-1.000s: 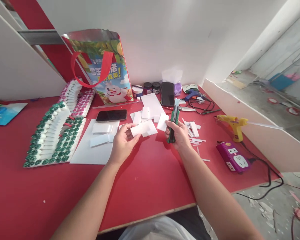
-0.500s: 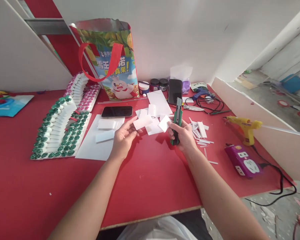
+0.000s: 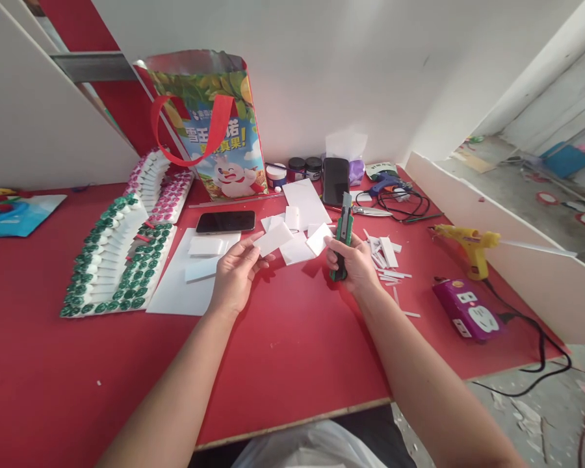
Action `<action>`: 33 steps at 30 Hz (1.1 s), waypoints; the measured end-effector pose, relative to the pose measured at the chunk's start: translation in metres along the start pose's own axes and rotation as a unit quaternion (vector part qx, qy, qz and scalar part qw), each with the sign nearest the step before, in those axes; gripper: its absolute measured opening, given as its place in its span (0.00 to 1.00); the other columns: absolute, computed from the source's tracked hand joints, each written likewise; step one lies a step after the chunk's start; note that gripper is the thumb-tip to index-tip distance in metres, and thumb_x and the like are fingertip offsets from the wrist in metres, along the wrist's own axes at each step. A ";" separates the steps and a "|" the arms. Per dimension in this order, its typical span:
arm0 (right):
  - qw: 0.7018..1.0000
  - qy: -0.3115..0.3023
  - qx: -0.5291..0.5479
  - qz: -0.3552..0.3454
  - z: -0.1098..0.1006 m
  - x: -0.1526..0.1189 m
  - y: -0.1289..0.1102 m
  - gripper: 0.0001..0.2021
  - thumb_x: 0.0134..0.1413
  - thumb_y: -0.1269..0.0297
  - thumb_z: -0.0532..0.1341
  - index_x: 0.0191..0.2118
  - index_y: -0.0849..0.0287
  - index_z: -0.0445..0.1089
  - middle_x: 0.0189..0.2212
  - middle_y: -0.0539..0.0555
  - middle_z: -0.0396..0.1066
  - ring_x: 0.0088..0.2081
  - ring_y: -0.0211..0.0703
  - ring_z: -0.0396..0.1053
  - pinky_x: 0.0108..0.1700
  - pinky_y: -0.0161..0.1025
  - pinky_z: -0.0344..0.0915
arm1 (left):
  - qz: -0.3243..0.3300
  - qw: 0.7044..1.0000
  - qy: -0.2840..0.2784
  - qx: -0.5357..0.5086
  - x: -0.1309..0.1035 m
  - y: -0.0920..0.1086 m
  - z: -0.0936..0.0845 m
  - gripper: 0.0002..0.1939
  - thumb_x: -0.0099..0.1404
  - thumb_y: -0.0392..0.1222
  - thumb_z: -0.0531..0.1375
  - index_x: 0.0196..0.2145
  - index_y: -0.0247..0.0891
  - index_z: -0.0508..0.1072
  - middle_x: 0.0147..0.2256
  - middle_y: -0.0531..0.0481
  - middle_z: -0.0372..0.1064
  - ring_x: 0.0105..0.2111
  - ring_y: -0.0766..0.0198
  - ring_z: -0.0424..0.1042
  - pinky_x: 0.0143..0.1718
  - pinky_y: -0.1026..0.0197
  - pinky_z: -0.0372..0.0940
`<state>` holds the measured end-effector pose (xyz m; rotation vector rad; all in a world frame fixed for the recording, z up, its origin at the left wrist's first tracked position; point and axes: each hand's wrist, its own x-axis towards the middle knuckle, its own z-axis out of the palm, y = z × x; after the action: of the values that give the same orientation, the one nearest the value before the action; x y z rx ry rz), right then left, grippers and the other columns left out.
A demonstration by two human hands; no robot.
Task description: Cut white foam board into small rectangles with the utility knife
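Between the thumb and fingers of my left hand (image 3: 238, 270) is a white rectangular foam-board piece (image 3: 274, 240), held just above the table. My right hand (image 3: 355, 263) is wrapped round a green and black utility knife (image 3: 343, 237), its blade end pointing away from me. The same hand's thumb and fingers also pinch a smaller white board piece (image 3: 318, 240). Behind both hands several white pieces (image 3: 296, 249) lie loosely overlapped, along with a larger white sheet (image 3: 306, 203). Right of my right hand is a heap of thin white offcuts (image 3: 387, 253).
A phone (image 3: 225, 221) and white pieces lie by a white board (image 3: 170, 296) at left, beside green-and-white decorated models (image 3: 102, 260). A printed bag (image 3: 209, 130) stands behind. At right are scissors (image 3: 373, 211), a yellow glue gun (image 3: 468, 244), a purple power socket (image 3: 468, 311) and trailing cords.
The piece in my left hand has turned, its right end tilting upward. My right hand still holds the knife and small piece. The whole view has shifted slightly.
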<state>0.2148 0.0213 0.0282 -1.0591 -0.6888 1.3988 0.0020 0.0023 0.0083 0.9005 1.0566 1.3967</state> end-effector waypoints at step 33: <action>0.991 -0.075 -0.107 0.006 0.007 -0.009 0.010 0.20 0.38 0.54 0.76 0.32 0.58 0.69 0.15 0.42 0.61 0.14 0.30 0.55 0.15 0.31 0.51 | 0.006 0.986 -0.054 0.157 -0.014 -0.005 0.013 0.27 0.61 0.51 0.68 0.55 0.39 0.77 0.37 0.46 0.81 0.36 0.57 0.79 0.46 0.54 0.73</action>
<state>0.2030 0.0128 0.0246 -1.1331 -0.9603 1.4474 0.0173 -0.0102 0.0086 1.1990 1.2094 1.1949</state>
